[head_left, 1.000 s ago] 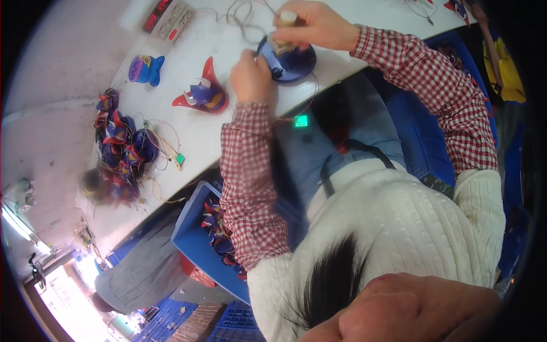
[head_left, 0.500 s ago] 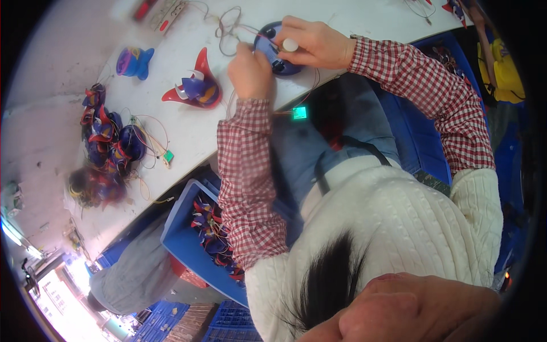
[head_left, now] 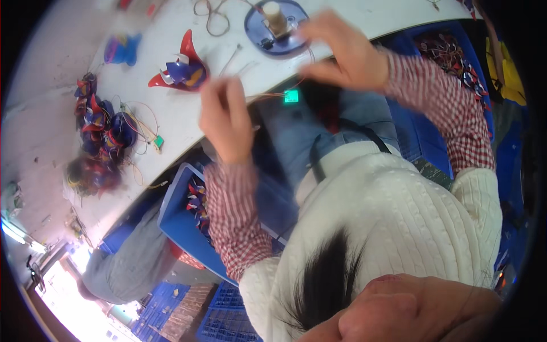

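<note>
A round blue plastic base (head_left: 256, 34) lies on the table with a white-topped cylinder (head_left: 272, 9) standing on it and thin wires around it. My right hand (head_left: 356, 60) is beside the base's right edge, thumb and fingers spread apart, with nothing visible between them. My left hand (head_left: 228, 122) is raised near the table's front edge, blurred; its fingertips are close to wires running to a small lit green board (head_left: 292, 96), but I cannot tell whether they grip them. Left of the base sits a purple toy head with red horns (head_left: 187, 71).
Several similar toy heads with wires (head_left: 102, 128) lie heaped at the table's left, below a blue-and-purple figure piece (head_left: 121, 49). A blue bin (head_left: 176, 214) with more heads stands below the table edge. Another blue bin (head_left: 450, 51) is at the right. Someone in grey (head_left: 134, 259) is at lower left.
Both hands have come away from the blue base, the left toward me and to the left, the right to the right with its fingers opening. The cylinder on the base is now uncovered.
</note>
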Demonstrator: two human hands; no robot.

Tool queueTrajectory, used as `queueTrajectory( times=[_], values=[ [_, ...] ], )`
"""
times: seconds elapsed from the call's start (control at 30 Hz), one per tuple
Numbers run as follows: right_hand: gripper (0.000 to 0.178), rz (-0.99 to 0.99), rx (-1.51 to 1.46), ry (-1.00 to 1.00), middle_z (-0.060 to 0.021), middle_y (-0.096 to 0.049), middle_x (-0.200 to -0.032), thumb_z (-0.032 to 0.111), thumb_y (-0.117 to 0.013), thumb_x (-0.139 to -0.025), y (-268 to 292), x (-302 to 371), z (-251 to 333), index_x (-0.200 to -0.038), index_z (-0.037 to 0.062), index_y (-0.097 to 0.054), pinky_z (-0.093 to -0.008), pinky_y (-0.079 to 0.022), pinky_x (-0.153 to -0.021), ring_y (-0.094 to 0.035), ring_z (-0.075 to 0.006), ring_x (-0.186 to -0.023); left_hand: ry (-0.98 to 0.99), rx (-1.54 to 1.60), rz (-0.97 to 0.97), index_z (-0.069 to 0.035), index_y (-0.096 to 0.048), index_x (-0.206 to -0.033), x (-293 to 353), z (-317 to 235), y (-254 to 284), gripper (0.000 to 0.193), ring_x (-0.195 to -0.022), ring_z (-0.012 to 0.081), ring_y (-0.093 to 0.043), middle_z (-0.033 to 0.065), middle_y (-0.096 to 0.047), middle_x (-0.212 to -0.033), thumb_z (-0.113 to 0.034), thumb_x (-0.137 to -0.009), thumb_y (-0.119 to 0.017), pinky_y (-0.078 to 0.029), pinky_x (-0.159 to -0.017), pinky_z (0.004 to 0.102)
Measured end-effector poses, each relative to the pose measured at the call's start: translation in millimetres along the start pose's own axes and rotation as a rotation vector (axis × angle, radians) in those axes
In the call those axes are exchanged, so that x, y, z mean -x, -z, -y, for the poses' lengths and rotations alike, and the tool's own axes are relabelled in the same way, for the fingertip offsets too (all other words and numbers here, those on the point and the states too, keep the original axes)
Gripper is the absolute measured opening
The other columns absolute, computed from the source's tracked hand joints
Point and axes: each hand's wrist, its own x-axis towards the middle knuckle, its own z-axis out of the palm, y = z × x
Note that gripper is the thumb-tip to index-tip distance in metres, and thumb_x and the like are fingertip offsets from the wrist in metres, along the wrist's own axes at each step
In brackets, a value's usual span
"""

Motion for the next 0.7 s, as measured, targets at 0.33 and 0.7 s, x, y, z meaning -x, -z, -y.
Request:
queueTrajectory(
  times=[0.33,0.7],
  values=[
    [0.038,0.304,0.268,-0.058,-0.0071,-0.053,-0.084,0.013,-0.072,-0.070,-35,28,25,-0.102,0.0050,-0.053,-0.0263,-0.047,-0.066,-0.054,-0.0198,-0.071,0.603,0.254,0.175,-0.002,-0.057,-0.097,141,27,-36,0.012,-0.053,0.0068,-0.044,0.0011,-0.053,-0.072,-0.013,-0.091,-0.056,-0.037,-0.047,0.0184],
    [0.027,0.238,0.319,-0.085,-0.0069,-0.056,-0.082,0.009,-0.068,-0.073,-43,28,31,-0.098,0.0054,-0.057,-0.0253,-0.048,-0.065,-0.057,-0.0184,-0.070,0.706,0.762,0.122,0.001,-0.050,-0.124,95,15,-63,0.034,-0.078,0.0148,-0.057,0.0113,-0.059,-0.105,-0.013,-0.094,-0.049,-0.048,-0.060,0.0208]
  ],
)
